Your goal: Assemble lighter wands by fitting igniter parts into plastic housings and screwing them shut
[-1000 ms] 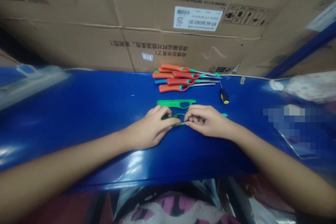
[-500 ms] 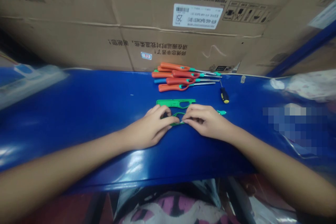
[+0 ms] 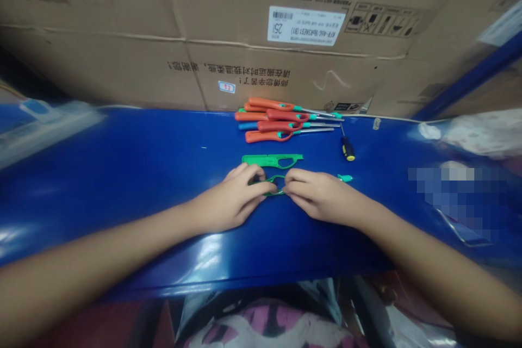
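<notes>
On the blue table, my left hand point(image 3: 240, 196) is closed on the left part of a green lighter casing point(image 3: 279, 178). My right hand point(image 3: 320, 193) has its fingertips pinched together at the casing's right part; small parts between the fingertips are hidden. A teal tip point(image 3: 345, 178) shows just beyond my right hand. Behind both hands lies another green casing half point(image 3: 269, 161), flat and with its inner side up. Further back is a pile of lighters point(image 3: 281, 116) with orange, red and blue handles. A black and yellow screwdriver point(image 3: 347, 149) lies right of the pile.
A large cardboard box point(image 3: 134, 76) stands along the back edge of the blue table point(image 3: 163, 152). At the far left is a clear plastic container point(image 3: 49, 128). White patterned cloth or plastic point(image 3: 485, 130) lies at the right, with a metal-edged object point(image 3: 460, 228) nearer.
My right hand has turned slightly and its fingers are bunched closer together at the casing. My left hand has stayed nearly still.
</notes>
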`<control>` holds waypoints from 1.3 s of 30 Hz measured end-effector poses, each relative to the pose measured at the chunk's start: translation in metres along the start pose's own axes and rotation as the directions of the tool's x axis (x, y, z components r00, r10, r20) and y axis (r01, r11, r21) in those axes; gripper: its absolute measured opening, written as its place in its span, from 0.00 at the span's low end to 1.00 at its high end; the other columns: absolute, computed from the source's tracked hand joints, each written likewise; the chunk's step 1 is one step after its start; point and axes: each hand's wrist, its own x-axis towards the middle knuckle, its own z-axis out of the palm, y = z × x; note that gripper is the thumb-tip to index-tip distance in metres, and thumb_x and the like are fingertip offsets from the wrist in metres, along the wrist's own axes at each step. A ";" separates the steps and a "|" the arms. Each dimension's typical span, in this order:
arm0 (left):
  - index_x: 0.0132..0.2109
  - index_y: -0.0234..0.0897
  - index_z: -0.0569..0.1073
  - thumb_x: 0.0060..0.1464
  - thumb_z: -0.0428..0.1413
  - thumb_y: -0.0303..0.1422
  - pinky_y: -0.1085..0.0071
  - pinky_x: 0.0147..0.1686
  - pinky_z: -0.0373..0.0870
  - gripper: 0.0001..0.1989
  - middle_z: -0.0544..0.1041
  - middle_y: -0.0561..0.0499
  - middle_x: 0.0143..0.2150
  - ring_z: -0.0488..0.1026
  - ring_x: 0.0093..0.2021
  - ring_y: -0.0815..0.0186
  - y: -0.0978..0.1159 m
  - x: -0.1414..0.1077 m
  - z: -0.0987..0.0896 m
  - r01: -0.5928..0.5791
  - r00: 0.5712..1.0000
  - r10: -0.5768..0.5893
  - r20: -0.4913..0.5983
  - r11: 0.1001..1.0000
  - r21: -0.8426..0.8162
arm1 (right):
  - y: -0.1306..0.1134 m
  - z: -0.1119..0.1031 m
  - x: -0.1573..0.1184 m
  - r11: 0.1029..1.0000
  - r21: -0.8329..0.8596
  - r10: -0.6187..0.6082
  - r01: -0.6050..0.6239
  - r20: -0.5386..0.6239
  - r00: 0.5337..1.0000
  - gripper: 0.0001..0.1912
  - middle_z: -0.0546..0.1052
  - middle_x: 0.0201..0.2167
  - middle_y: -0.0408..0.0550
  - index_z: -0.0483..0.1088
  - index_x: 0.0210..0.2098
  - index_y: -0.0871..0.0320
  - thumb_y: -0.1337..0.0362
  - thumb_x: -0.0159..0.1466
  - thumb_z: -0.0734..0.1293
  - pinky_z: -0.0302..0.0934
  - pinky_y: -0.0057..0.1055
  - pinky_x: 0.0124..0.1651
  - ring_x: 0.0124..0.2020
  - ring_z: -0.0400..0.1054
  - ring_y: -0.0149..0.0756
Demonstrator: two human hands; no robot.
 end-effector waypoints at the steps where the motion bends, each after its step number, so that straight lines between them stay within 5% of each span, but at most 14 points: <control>1: 0.57 0.40 0.72 0.68 0.46 0.29 0.55 0.54 0.67 0.16 0.66 0.42 0.50 0.64 0.52 0.56 0.000 0.000 0.000 0.002 1.000 -0.002 0.000 1.000 0.001 | -0.003 -0.001 -0.001 0.998 -0.059 -0.010 0.012 0.023 1.000 0.12 0.75 0.41 0.53 0.75 0.39 0.60 0.69 0.71 0.59 0.62 0.30 0.34 0.33 0.69 0.34; 5: 0.57 0.41 0.72 0.68 0.46 0.29 0.56 0.53 0.67 0.15 0.67 0.42 0.50 0.64 0.52 0.56 0.000 0.001 0.001 0.002 1.000 -0.002 -0.008 1.000 0.000 | -0.012 -0.006 -0.002 0.996 -0.080 -0.032 0.034 0.015 0.999 0.12 0.77 0.42 0.52 0.76 0.39 0.59 0.66 0.71 0.60 0.62 0.31 0.33 0.32 0.69 0.33; 8: 0.57 0.40 0.72 0.69 0.46 0.30 0.56 0.53 0.67 0.15 0.69 0.42 0.50 0.65 0.51 0.56 0.001 0.001 0.000 -0.006 1.000 0.006 -0.017 1.000 -0.001 | -0.007 -0.007 0.002 0.999 0.032 0.025 -0.021 -0.135 0.991 0.12 0.77 0.41 0.50 0.76 0.39 0.57 0.65 0.71 0.61 0.64 0.33 0.39 0.37 0.71 0.36; 13: 0.57 0.41 0.70 0.69 0.49 0.34 0.58 0.52 0.66 0.13 0.73 0.44 0.53 0.68 0.53 0.56 0.003 0.000 -0.001 0.011 0.999 -0.012 -0.031 1.000 -0.015 | 0.020 0.002 0.008 0.966 -0.033 0.238 -0.256 -0.264 0.934 0.13 0.75 0.51 0.55 0.75 0.50 0.54 0.68 0.68 0.63 0.62 0.48 0.50 0.50 0.67 0.48; 20: 0.54 0.40 0.69 0.65 0.56 0.42 0.58 0.50 0.66 0.15 0.75 0.46 0.52 0.70 0.51 0.55 0.002 -0.001 -0.001 0.148 0.979 -0.139 -0.152 0.988 0.051 | 0.046 0.007 0.006 0.893 0.262 0.426 -0.365 -0.233 0.874 0.01 0.74 0.37 0.49 0.73 0.34 0.57 0.67 0.63 0.69 0.65 0.38 0.45 0.38 0.69 0.38; 23: 0.59 0.40 0.67 0.59 0.61 0.47 0.54 0.55 0.63 0.26 0.70 0.41 0.58 0.66 0.57 0.51 0.002 -0.001 -0.002 0.218 0.933 -0.178 -0.312 0.971 0.101 | 0.038 0.002 0.008 0.908 0.316 0.363 -0.274 -0.269 0.892 0.02 0.74 0.35 0.48 0.72 0.34 0.57 0.67 0.64 0.69 0.65 0.35 0.41 0.36 0.69 0.36; 26: 0.64 0.41 0.65 0.60 0.59 0.48 0.50 0.60 0.57 0.30 0.67 0.39 0.64 0.61 0.63 0.48 0.002 -0.001 -0.004 0.254 0.895 -0.171 -0.411 0.954 0.156 | 0.024 0.000 0.010 0.973 0.199 0.172 -0.115 -0.297 0.939 0.03 0.76 0.40 0.50 0.73 0.35 0.56 0.67 0.67 0.67 0.62 0.39 0.48 0.42 0.70 0.39; 33: 0.57 0.38 0.74 0.68 0.49 0.47 0.59 0.46 0.63 0.22 0.79 0.45 0.48 0.73 0.47 0.56 -0.009 -0.001 -0.009 0.217 0.959 -0.167 -0.229 0.951 0.218 | 0.014 -0.001 0.007 0.995 0.093 0.003 0.023 -0.268 0.964 0.05 0.75 0.44 0.51 0.72 0.40 0.54 0.67 0.70 0.64 0.62 0.41 0.51 0.46 0.70 0.40; 39: 0.51 0.35 0.79 0.71 0.47 0.41 0.61 0.45 0.68 0.20 0.80 0.44 0.44 0.74 0.43 0.58 -0.026 0.003 -0.010 0.243 0.939 -0.194 -0.286 0.959 0.147 | 0.010 -0.016 0.000 0.992 0.111 -0.037 0.068 -0.265 0.963 0.14 0.72 0.46 0.53 0.70 0.48 0.55 0.71 0.63 0.64 0.63 0.42 0.52 0.48 0.67 0.42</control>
